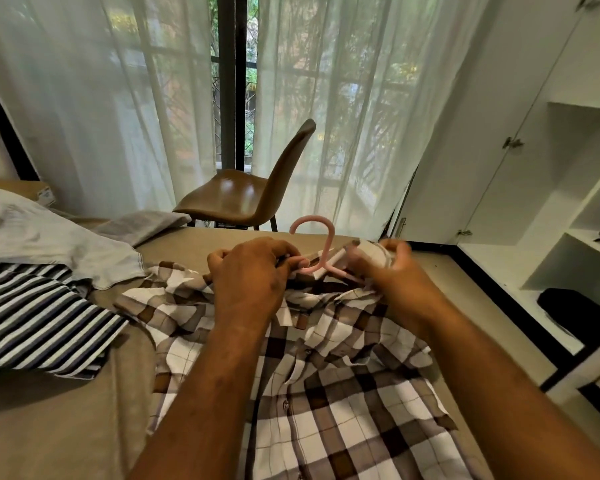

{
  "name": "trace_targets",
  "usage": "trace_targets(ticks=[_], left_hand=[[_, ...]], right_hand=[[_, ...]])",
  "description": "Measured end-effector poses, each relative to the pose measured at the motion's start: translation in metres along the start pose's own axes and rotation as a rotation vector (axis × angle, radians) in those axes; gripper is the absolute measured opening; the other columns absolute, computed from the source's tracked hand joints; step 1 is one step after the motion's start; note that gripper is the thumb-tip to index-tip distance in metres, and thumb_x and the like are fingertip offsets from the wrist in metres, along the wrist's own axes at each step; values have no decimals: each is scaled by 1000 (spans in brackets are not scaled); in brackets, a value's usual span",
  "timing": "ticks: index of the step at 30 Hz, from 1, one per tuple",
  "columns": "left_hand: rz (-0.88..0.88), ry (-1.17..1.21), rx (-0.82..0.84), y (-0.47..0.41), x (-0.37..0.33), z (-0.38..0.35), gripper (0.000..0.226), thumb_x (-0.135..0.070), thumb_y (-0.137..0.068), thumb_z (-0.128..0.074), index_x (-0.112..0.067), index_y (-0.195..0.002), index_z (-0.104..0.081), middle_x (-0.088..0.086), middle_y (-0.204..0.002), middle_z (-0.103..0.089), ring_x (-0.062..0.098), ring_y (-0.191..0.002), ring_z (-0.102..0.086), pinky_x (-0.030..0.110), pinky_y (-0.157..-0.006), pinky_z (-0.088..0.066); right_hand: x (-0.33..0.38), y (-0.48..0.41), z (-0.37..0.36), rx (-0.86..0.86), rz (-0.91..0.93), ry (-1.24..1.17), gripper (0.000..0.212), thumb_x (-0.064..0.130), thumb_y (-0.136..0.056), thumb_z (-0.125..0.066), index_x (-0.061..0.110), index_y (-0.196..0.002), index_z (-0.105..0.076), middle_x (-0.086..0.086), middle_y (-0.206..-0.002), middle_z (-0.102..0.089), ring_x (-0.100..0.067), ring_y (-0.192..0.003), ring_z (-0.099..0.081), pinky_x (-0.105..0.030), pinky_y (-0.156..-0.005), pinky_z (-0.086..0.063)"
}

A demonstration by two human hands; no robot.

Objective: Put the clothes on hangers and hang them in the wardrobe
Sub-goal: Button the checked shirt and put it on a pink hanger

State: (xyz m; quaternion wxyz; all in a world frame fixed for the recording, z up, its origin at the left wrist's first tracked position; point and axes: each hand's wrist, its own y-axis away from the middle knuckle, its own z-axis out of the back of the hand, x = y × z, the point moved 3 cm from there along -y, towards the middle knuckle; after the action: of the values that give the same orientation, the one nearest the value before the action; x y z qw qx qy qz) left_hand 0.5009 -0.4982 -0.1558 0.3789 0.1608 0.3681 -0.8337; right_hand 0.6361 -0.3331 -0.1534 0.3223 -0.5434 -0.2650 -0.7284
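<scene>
A brown and white checked shirt (pixel 329 368) lies buttoned on the tan bed (pixel 66 427), collar away from me. A pink hanger (pixel 321 251) sits in the neck opening with its hook sticking up. My left hand (pixel 253 271) grips the left side of the collar and the hanger's arm. My right hand (pixel 388 268), blurred, holds the right side of the collar. The open white wardrobe (pixel 534 209) stands to the right.
A blue and white striped garment (pixel 39 317) and a pale grey garment (pixel 49 233) lie on the bed's left side. A brown chair (pixel 253 192) stands before the curtained window. Dark items sit on the wardrobe's lower shelves (pixel 575 310).
</scene>
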Motion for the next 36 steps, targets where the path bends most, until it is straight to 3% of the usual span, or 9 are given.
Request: trace_targets(ticks=[2, 4, 8, 15, 18, 24, 30, 33, 36], left_hand=[[-10, 27, -13, -1, 0, 1, 12, -46, -89, -70, -43, -100, -74, -20, -92, -69, 1, -84, -47, 34, -89, -23], [-24, 50, -3, -3, -1, 3, 11, -48, -87, -71, -43, -97, -73, -24, -86, -62, -2, -83, -45, 34, -89, -22], [-72, 64, 23, -3, -4, 4, 15, -50, -85, -71, -42, -97, -73, -28, -83, -53, -2, -88, -45, 34, -92, -21], [-122, 84, 124, -4, 5, 6, 10, -50, -83, -74, -44, -91, -74, -32, -76, -55, -10, -81, -44, 34, -91, -19], [-109, 129, 122, -4, 8, 9, 9, -48, -83, -74, -45, -92, -74, -30, -79, -59, -4, -90, -49, 35, -91, -22], [-128, 207, 118, -3, 3, 9, 9, -48, -79, -76, -48, -86, -71, -31, -91, -57, 0, -97, -53, 44, -96, -39], [-38, 363, -7, -4, 7, 7, 17, -22, -84, -78, -20, -101, -77, -11, -120, -58, -10, -90, -54, -5, -73, -42], [-23, 364, -50, -4, 6, 8, 20, -22, -84, -77, -17, -103, -78, -6, -110, -67, -12, -83, -53, -5, -69, -40], [2, 350, -74, -2, 6, 9, 18, -23, -85, -76, -18, -102, -79, -5, -104, -70, -12, -79, -53, -6, -66, -39]], right_hand=[[3, -1, 2, -54, 234, 463, 80, 28, -76, -88, 45, -136, -38, 2, -123, -46, -14, -105, -59, -21, -80, -57], [6, -5, 4, -144, 385, 675, 56, 22, -82, -82, 47, -123, -55, 5, -129, -39, -10, -116, -47, -15, -88, -49], [12, -14, 8, -259, 541, 1009, 28, 31, -87, -78, 39, -114, -73, 8, -123, -54, -15, -119, -43, -31, -89, -45], [24, -31, 28, 203, 257, 970, 20, 19, -83, -83, 29, -100, -80, 13, -94, -74, -3, -82, -66, -16, -67, -49], [21, -38, 39, 75, 197, 732, 6, 16, -90, -76, 17, -94, -79, 3, -86, -76, -9, -71, -69, -19, -59, -50], [2, -35, 37, -55, -337, -140, 13, 6, -98, -57, 2, -98, -70, -13, -76, -67, -23, -62, -61, -31, -55, -55], [24, -11, 31, 30, 22, 90, 25, 31, -88, -76, 17, -108, -73, -7, -100, -74, -28, -91, -70, -41, -82, -60], [28, 4, 23, 66, 10, 445, 34, 27, -83, -82, 28, -111, -63, 4, -100, -66, -13, -86, -65, -22, -63, -50], [20, -2, 25, -50, 39, 604, 18, 22, -89, -75, 24, -106, -70, 2, -98, -70, -12, -83, -64, -23, -61, -46]])
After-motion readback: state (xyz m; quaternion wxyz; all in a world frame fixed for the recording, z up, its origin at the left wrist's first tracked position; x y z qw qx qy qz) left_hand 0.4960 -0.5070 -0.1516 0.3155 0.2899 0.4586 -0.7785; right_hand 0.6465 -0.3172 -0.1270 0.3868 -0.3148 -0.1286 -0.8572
